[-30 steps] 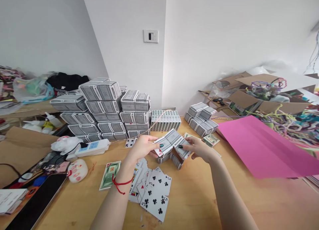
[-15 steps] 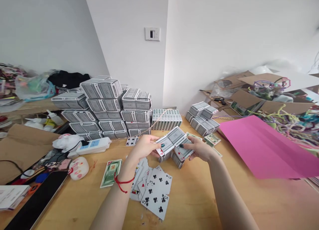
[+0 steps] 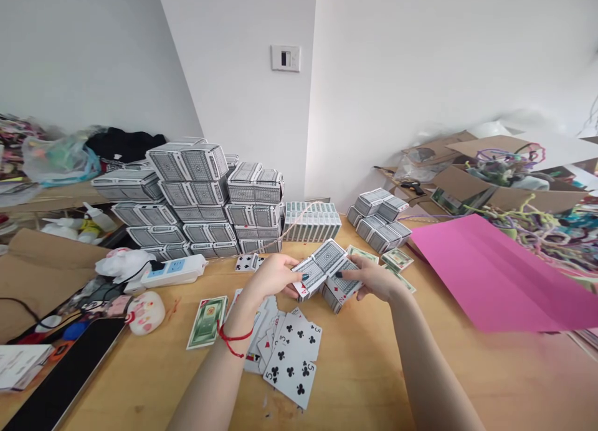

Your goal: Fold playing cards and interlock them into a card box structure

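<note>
A block of folded playing cards (image 3: pixel 329 256) with grey patterned backs is between my hands on the wooden table. My left hand (image 3: pixel 276 274) grips its left part, thumb on top by a red 4 corner and fingers at the side. On the right part, marked with a red 2 corner, my right hand (image 3: pixel 374 276) presses its thumb on top, fingers round the edge. Loose playing cards (image 3: pixel 290 362), with a five of clubs on top, lie in front of my left wrist. Green card boxes (image 3: pixel 208 322) lie flat to the left, others (image 3: pixel 397 259) behind my right hand.
Stacked card blocks (image 3: pixel 191 194) rise at the back left, with a smaller stack (image 3: pixel 380 219) at the back right. A row of green boxes (image 3: pixel 313 222) stands between them. Pink paper (image 3: pixel 499 275) covers the right side. A power strip (image 3: pixel 175 270) and phone (image 3: pixel 70 375) lie left.
The left part of the card block now sits closer against the rest, its fold pressed down slightly. Both hands keep nearly the same place; the view has shifted a little.
</note>
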The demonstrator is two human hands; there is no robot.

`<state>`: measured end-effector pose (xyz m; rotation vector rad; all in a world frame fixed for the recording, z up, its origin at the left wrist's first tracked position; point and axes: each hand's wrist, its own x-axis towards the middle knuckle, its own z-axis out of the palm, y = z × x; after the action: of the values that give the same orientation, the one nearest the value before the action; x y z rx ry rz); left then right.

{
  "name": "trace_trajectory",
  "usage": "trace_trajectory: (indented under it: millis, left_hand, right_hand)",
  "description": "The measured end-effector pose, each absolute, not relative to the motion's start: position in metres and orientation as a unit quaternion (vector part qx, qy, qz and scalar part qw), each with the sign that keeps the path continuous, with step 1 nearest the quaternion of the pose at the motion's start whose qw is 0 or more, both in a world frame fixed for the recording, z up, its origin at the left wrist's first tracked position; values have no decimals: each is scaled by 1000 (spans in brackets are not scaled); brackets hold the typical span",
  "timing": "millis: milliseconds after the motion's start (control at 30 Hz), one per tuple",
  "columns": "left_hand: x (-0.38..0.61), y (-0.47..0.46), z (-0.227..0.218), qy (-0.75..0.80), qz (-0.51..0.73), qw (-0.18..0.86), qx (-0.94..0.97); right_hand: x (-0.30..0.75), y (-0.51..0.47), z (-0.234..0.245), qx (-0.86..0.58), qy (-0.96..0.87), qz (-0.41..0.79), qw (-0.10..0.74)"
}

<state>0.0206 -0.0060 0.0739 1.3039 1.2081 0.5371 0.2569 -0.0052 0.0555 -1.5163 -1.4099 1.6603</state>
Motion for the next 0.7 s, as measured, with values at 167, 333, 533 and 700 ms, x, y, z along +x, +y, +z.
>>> trace_trajectory:
  millis: [167, 333, 533, 700]
  left_hand:
    - [23, -6, 75, 526, 226, 598, 561]
    - [22, -7, 76, 524, 214, 598, 568]
    - [20, -6, 71, 519, 205, 598, 576]
    - [19, -5, 67, 520, 204, 592, 581]
  right_hand:
    - [257, -5, 55, -564, -521, 593, 243]
    - [258, -5, 55, -562, -525, 588, 251]
    - [257, -6, 55, -559, -533, 584, 250]
    - [256, -6, 56, -554, -538, 582, 255]
